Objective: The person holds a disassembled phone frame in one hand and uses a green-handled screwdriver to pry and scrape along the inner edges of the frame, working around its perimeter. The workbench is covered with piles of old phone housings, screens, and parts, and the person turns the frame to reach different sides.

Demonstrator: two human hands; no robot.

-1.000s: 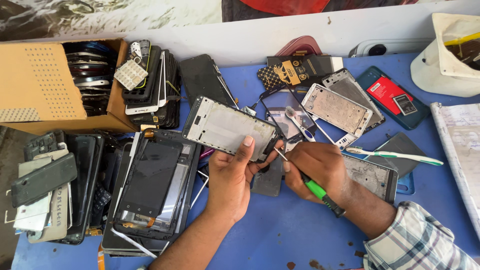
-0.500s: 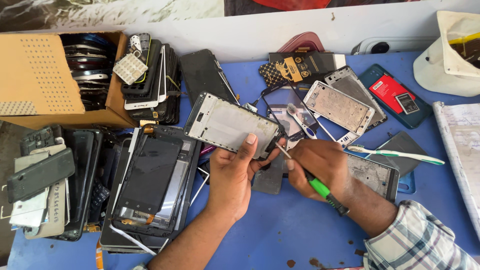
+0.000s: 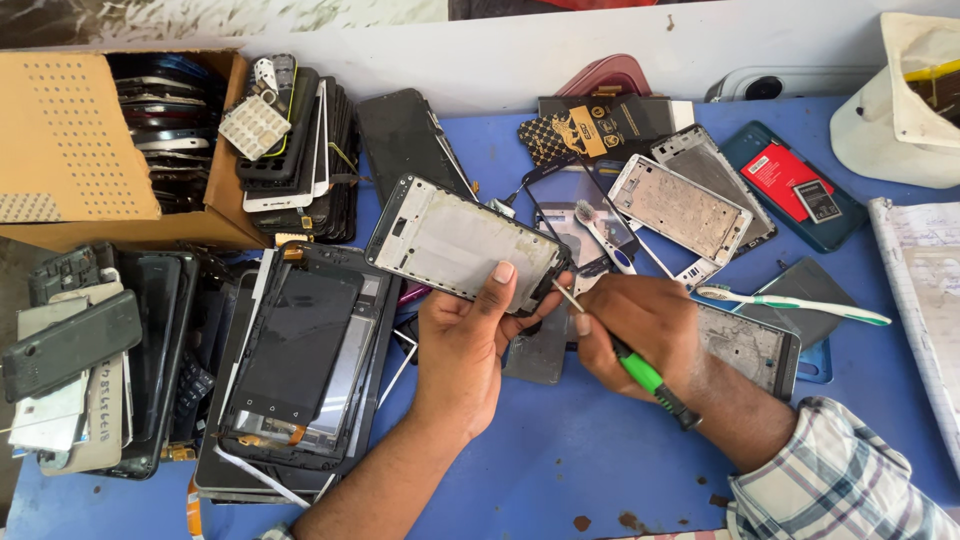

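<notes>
The phone frame (image 3: 455,243), a silver-grey metal chassis with a pale, scuffed inner plate and a small cut-out near its far-left corner, was held above the blue table (image 3: 560,450) with its long axis running from upper left to lower right, its lower-right end tilted down towards the hands. The left hand (image 3: 468,345) was closed on that end, thumb pressed flat on the plate and fingers curled beneath. The right hand (image 3: 640,330) was wrapped round a screwdriver (image 3: 640,370) with a green and black handle, its thin tip touching the frame's lower-right corner. Just beside it on the left lay a stack of black phone screens (image 3: 295,370); beyond it, to the right, a second bare phone frame (image 3: 680,210) and a red phone battery (image 3: 785,180). A white and green toothbrush (image 3: 800,302) lay near the right hand, and a cardboard box (image 3: 80,150) of parts stood well apart at the far left.
</notes>
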